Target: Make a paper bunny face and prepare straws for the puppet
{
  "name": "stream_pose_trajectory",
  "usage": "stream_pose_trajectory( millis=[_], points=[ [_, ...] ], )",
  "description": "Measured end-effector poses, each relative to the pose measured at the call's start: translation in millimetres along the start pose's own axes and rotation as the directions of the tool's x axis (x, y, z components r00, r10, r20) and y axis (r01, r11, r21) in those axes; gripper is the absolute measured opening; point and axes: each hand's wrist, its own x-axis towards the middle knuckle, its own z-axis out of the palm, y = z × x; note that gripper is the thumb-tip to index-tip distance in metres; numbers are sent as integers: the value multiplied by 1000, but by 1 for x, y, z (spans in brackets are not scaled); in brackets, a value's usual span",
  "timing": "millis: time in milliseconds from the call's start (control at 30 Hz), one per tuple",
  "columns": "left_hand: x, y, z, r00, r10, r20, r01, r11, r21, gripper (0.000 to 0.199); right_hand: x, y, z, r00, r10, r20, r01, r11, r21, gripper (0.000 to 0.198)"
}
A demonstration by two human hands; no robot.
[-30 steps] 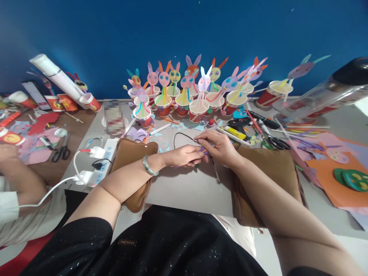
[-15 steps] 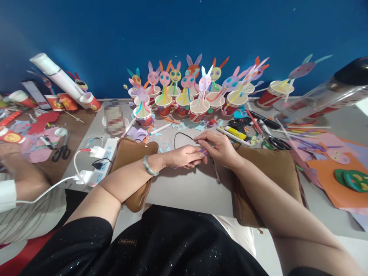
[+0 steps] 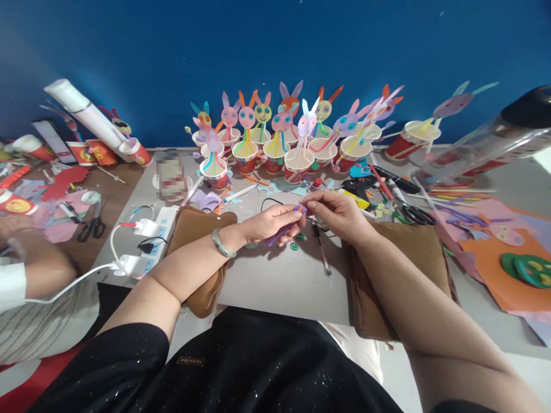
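A purple paper strip [image 3: 278,236] with an orange bit at its upper end lies in my left hand [image 3: 275,223], thumb pressed down over it. Right at that upper end, the fingertips of my right hand [image 3: 338,212] are pinched together. What they pinch, the strip's tip or a small piece, I cannot make out. Beneath the hands on the grey tabletop are small green round pieces [image 3: 294,246] with drawn marks. A pen [image 3: 321,246] lies just below my right hand, and a thin black cord [image 3: 271,201] curves behind my fingers.
Red-and-white paper cups [image 3: 298,166] with paper rabbit heads line the blue wall. Brown cushions [image 3: 400,269] support both forearms. A power strip [image 3: 161,223] stands left; scissors [image 3: 417,214], a clear bottle [image 3: 482,143] and coloured paper [image 3: 495,258] lie right. Another person's arm [image 3: 38,264] is at far left.
My right hand has lifted and drawn slightly right, away from my left hand. The purple strip, green pieces and pen show more. At far left the other person's hand has moved slightly.
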Motion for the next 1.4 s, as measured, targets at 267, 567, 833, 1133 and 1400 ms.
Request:
stream_pose_trajectory(
  millis=[267, 567, 833, 1133, 1400],
  points=[
    [-1, 0, 0, 999, 43, 18, -43, 998, 36, 37, 1, -1, -3, 996, 11, 90, -17, 998, 61, 36],
    [-3, -3, 0, 995, 72, 69, -75, 996, 54, 39, 1, 1, -8, 999, 26, 24, -26, 999, -34, 26],
    [-3, -1, 1, 999, 33, 20, -34, 996, 79, 41, -2, -2, -3, 999, -26, 46, 29, 997, -73, 25],
    [-2, 2, 2, 999, 52, 13, -53, 990, 132, 40, -2, -2, -3, 999, -12, -43, 7, 994, -111, 22],
    [3, -6, 5, 983, 175, -60, -137, 908, 396, 41, -8, -9, 7, 977, -164, -140, 118, 949, -292, 20]
  ],
)
